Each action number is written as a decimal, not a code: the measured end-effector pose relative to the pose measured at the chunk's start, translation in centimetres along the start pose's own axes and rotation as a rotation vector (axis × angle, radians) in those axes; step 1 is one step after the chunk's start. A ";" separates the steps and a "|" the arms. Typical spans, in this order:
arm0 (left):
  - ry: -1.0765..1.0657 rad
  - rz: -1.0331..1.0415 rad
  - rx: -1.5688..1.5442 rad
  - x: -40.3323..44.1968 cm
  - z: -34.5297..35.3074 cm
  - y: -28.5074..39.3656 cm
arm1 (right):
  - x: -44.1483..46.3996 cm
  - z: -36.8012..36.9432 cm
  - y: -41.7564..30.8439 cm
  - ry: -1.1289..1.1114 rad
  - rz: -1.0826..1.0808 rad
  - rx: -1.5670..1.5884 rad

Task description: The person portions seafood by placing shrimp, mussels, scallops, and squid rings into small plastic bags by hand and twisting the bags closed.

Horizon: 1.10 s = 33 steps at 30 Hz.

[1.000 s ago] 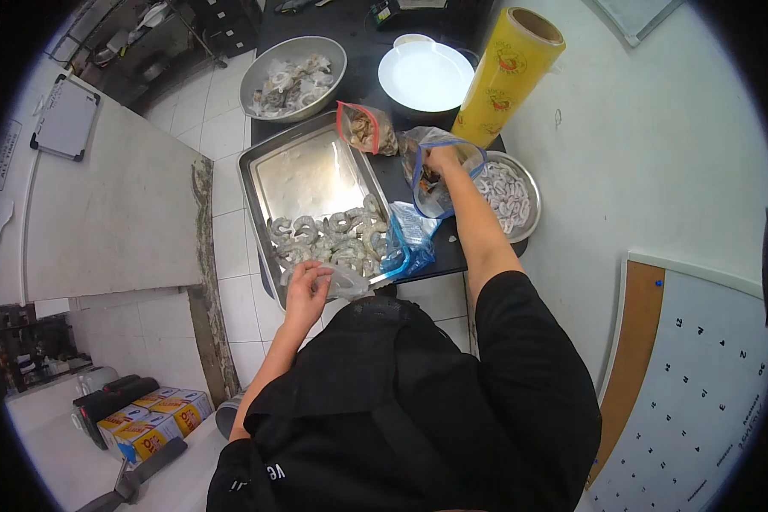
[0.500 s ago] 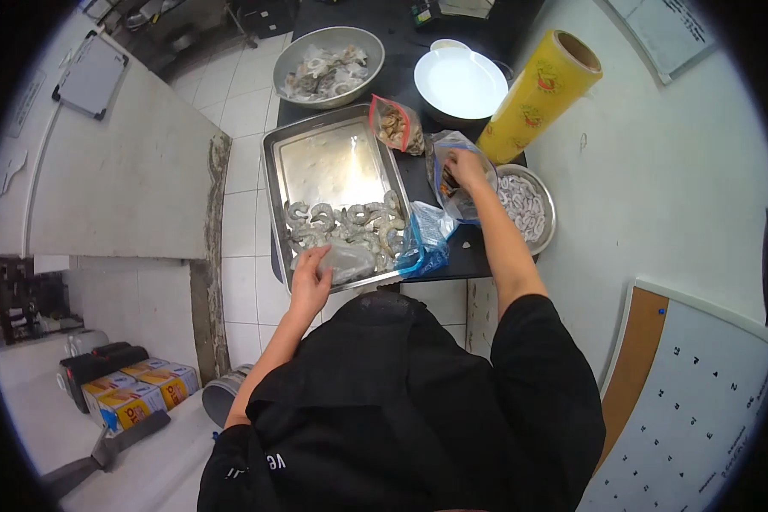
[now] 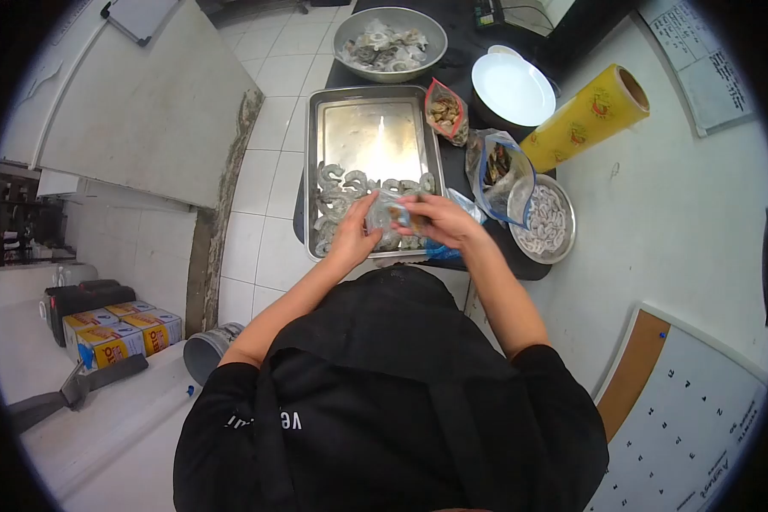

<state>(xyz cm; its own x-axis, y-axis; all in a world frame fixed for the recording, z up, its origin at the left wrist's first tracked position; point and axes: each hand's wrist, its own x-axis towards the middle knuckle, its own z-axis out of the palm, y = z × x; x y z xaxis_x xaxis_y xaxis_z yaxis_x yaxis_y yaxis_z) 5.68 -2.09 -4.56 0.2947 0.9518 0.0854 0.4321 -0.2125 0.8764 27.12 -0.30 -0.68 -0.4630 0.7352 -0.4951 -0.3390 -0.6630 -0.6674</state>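
Over the near end of the metal tray [image 3: 316,128], my left hand [image 3: 354,235] grips a clear plastic bag [image 3: 382,213] by its side. My right hand [image 3: 444,220] is at the bag's mouth, its fingers closed on a dark, orange-brown piece that looks like a mussel [image 3: 413,222]; the fingers partly cover it. Grey raw shrimp [image 3: 334,200] lie in the tray around and beneath the bag. To the right, a larger zip bag [image 3: 519,192] stands with its mouth spread, holding dark and orange mussels [image 3: 497,162].
A red-edged bag of shelled clams or similar pieces [image 3: 445,111] stands beside the tray. Behind are a bowl of bagged seafood [image 3: 344,49] and a white dish [image 3: 514,90]. At right are a yellow film roll [image 3: 584,119] and a bowl of sliced squid rings [image 3: 548,220].
My right hand has come out of the zip bag with a mussel-like piece and moved left to the small bag. My left hand has lifted that bag off the shrimp. The view has shifted.
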 end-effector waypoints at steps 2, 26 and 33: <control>0.002 0.033 -0.007 -0.1 0.1 -0.4 | 2.5 0.1 1.6 0.044 -0.010 -0.044; 0.103 -0.120 0.014 -2.5 -1.7 -0.1 | 18.3 -10.6 -11.9 0.693 -0.563 -1.600; 0.153 -0.168 0.045 -3.6 -1.7 -1.3 | 23.3 -16.1 -12.8 0.664 -0.188 -2.040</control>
<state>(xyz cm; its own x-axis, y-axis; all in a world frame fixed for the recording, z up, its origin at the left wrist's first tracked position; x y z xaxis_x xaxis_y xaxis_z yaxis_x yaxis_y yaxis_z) 2.62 -4.91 -5.20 0.0839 0.9964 0.0141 0.5024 -0.0545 0.8629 33.84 27.63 -12.64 -0.1052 0.9849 -0.1376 0.9944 0.1054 -0.0056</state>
